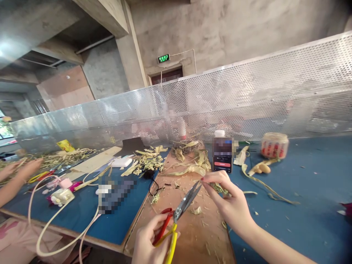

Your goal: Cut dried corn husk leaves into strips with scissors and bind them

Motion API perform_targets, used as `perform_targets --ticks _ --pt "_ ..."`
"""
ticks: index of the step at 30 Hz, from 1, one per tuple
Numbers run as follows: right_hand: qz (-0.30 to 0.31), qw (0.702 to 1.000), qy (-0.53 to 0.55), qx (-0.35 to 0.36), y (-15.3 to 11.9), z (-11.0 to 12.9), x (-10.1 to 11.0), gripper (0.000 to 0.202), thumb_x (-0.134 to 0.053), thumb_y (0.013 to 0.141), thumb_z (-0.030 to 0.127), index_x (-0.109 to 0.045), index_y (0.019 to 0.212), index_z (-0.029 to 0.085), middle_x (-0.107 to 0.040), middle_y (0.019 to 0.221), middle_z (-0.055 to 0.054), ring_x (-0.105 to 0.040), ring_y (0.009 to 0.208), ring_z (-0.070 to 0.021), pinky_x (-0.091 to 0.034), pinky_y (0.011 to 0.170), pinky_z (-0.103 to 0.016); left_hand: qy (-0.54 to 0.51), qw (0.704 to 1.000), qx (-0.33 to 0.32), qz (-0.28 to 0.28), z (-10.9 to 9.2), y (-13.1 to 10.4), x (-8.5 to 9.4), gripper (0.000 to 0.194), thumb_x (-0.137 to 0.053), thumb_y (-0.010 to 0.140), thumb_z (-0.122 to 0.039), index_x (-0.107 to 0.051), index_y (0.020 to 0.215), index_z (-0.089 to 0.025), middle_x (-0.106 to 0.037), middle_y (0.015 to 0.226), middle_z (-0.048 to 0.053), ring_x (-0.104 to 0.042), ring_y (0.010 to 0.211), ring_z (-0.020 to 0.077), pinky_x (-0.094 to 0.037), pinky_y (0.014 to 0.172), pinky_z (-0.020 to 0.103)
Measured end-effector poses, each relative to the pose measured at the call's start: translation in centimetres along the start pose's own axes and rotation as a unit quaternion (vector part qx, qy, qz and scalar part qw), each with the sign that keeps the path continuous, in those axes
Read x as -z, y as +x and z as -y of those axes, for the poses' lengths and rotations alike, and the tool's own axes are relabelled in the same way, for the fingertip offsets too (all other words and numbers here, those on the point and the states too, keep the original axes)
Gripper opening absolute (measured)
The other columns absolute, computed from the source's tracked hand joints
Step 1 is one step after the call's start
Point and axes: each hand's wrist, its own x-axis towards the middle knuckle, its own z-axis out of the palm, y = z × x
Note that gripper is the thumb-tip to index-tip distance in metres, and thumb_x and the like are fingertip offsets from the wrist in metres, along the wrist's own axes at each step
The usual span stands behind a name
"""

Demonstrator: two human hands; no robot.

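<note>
Scissors are being held above the brown strip of the tabletop by the left hand, its fingers being clamped on the handles. The long axis is being slanted, the slightly parted blades being pointed forward and right, toward the right hand. There, thumb and forefinger are being pressed together; anything pinched cannot be told. A red-lettered jar is being supported farther right, its contents unclear.

Concrete wall, exit sign, perforated divider and scrap-strewn worktable suggest a workshop.
</note>
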Motion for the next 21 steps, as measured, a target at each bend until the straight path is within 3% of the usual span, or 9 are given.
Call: perform_targets --ticks 6,21 --pt "0.008 0.998 -0.030 0.050 0.05 0.04 0.21 0.016 -0.053 0.086 0.013 -0.058 0.090 0.027 -0.064 0.088 -0.001 -0.055 0.087 -0.0182 -0.041 0.077 -0.035 -0.046 0.997 0.056 0.023 -0.40 0.07 0.27 0.044 -0.080 0.050 -0.045 -0.065 0.078 -0.015 -0.071 0.070 0.011 -0.067 0.057 0.0232 -0.053 0.050 0.028" --pt "-0.042 0.991 -0.067 0.107 -0.33 0.18 0.49 0.026 -0.055 0.081 0.004 -0.059 0.091 0.028 -0.065 0.088 -0.001 -0.054 0.083 -0.0189 -0.040 0.075 -0.036 -0.119 0.990 0.073 0.011 -0.33 -0.42 -0.63 0.043 -0.083 0.045 -0.041 -0.065 0.072 -0.014 -0.071 0.066 0.010 -0.064 0.050 0.0197 -0.054 0.050 0.028"
